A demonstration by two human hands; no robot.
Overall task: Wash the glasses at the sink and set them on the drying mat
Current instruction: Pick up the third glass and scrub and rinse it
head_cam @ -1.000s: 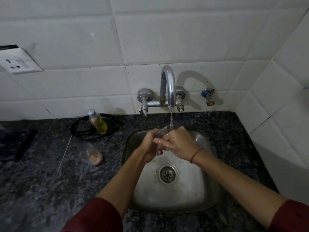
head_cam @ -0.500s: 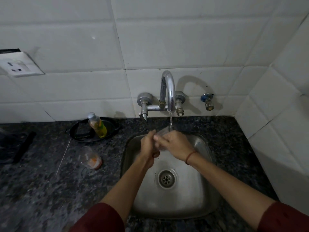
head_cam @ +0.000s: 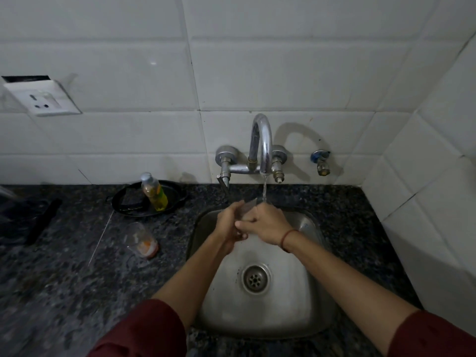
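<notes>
Over the steel sink [head_cam: 316,300], both my hands hold a clear glass [head_cam: 247,206] under the water running from the chrome tap [head_cam: 262,143]. My left hand [head_cam: 229,225] grips the glass from the left. My right hand [head_cam: 268,224] wraps over it from the right, with a red thread on the wrist. Most of the glass is hidden between the hands; only its rim shows. A second clear glass [head_cam: 143,240] with orange residue stands on the dark granite counter [head_cam: 64,279] left of the sink.
A black tray [head_cam: 128,199] with a yellow-green soap bottle [head_cam: 154,193] sits at the back of the counter. Dark objects [head_cam: 28,217] lie at the far left. A wall socket [head_cam: 49,101] and a small valve [head_cam: 320,163] are on the tiled wall. A tiled side wall closes the right.
Both hands stay around the glass under the water, shifting slightly as they rub it. The camera view has tilted up a little.
</notes>
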